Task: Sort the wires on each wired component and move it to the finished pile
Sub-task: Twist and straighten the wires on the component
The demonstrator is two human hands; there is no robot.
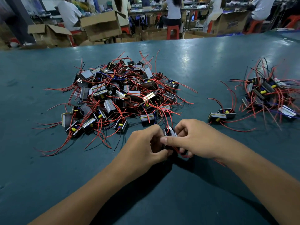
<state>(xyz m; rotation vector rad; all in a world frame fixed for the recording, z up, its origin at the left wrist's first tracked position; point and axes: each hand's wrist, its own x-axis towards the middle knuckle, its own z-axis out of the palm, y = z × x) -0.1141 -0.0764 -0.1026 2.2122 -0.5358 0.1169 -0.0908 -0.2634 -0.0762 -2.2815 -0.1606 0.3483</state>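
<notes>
Both hands' grip – left hand (146,144), right hand (193,140) – curled round one wired component (169,133), green table (162,184)

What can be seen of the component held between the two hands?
The held component is a small dark block with a pale metallic-looking face, mostly hidden by fingers. It sits just above the teal table, near the big pile's front edge. The left hand and the right hand each keep a grip on it from their own side. Red wires trail from it under the right hand; others rise behind.
</notes>
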